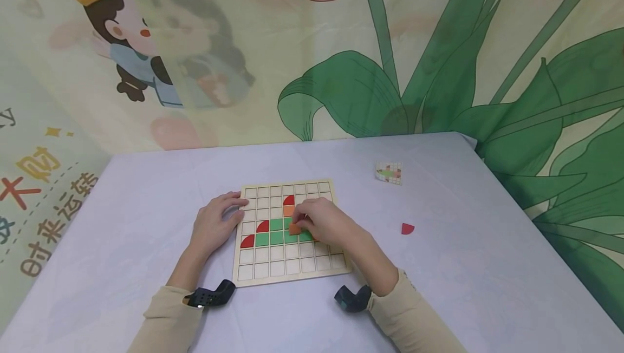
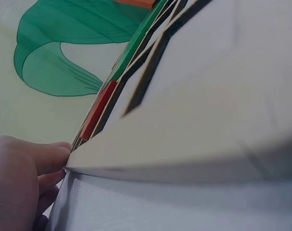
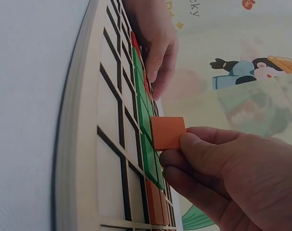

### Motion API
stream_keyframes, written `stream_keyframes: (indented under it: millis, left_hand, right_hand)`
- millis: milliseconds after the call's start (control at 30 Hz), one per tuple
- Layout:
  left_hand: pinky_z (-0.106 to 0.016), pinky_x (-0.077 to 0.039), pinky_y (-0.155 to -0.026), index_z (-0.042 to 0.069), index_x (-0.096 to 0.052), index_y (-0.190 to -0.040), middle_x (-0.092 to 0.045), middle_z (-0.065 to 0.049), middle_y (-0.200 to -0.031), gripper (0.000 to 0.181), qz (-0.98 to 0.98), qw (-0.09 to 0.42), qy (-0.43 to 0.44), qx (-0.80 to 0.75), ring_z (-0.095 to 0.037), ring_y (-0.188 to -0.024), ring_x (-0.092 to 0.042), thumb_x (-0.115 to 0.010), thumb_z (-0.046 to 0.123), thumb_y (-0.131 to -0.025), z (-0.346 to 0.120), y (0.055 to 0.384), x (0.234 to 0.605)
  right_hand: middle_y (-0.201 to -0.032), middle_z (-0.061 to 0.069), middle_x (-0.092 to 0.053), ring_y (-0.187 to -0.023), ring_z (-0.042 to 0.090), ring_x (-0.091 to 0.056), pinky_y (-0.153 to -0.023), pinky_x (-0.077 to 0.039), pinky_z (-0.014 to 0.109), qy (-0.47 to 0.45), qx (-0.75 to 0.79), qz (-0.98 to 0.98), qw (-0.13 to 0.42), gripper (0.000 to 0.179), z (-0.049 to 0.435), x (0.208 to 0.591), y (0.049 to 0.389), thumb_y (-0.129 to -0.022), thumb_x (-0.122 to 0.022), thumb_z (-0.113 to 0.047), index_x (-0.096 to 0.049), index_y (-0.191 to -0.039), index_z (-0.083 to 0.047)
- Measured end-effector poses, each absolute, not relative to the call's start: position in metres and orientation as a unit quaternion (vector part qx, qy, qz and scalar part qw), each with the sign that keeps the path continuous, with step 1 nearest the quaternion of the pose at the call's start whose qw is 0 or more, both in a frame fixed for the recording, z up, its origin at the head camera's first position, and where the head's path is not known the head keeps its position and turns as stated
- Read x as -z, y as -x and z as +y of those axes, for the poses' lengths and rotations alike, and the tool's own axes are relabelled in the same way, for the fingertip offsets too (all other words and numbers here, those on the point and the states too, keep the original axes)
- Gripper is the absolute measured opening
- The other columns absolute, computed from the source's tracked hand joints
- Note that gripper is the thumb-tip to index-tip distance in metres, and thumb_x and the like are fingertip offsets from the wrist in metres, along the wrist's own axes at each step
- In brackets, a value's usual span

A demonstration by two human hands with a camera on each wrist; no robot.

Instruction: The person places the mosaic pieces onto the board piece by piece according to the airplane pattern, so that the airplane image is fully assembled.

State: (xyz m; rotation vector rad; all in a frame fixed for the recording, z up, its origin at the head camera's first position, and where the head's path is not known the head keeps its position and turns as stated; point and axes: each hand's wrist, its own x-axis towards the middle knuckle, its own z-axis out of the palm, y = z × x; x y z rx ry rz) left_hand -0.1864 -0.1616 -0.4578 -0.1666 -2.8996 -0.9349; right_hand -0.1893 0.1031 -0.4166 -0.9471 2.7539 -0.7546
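Observation:
A wooden grid board [image 1: 269,273] lies on the cloth, with green square tiles [image 1: 276,237], red quarter-round tiles [image 1: 247,241] and an orange tile [image 1: 289,210] in some of its cells. My right hand [image 1: 324,222] pinches an orange square tile [image 3: 168,133] between thumb and fingers, over the green tiles; it looks tilted up from the board. The right hand hides part of the board's right side. At the board's left edge my left hand [image 1: 210,224] rests, its fingertips touching the rim. The left wrist view shows its fingers [image 2: 53,159] against that edge.
A loose red quarter-round tile [image 1: 407,228] lies on the white tablecloth [image 1: 468,266] to the right. Behind it is a small card [image 1: 388,173] with a coloured grid pattern. A printed backdrop [image 1: 234,120] stands behind the table.

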Motion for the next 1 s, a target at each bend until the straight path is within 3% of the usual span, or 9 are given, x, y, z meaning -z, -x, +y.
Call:
stream_keyframes:
  millis: [333,1000]
  left_hand:
    - [-0.058,-0.023,-0.109,0.01,-0.065,-0.119,-0.049,-0.014,-0.142,0.03,-0.949,0.048,0.055,0.306,-0.035,-0.137,-0.036,-0.057,0.021,-0.092,-0.1615,0.1862,0.4571]
    - [-0.057,-0.024,-0.109,0.011,-0.065,-0.119,-0.05,-0.014,-0.141,0.03,-0.948,0.045,0.055,0.309,-0.034,-0.137,-0.036,-0.057,0.021,-0.092,-0.1617,0.1857,0.4551]
  right_hand:
    - [-0.077,-0.012,-0.064,-0.072,0.005,-0.057,-0.069,-0.049,0.016,0.302,0.279,0.905,0.108,0.009,0.1007,0.4134,0.1851,-0.087,-0.068,-0.012,-0.067,-0.085,-0.02]
    - [-0.074,-0.014,-0.062,-0.073,0.006,-0.054,-0.068,-0.047,0.018,0.316,0.25,0.903,0.148,0.01,0.0982,0.4099,0.1791,-0.087,-0.069,-0.02,-0.066,-0.079,-0.025]
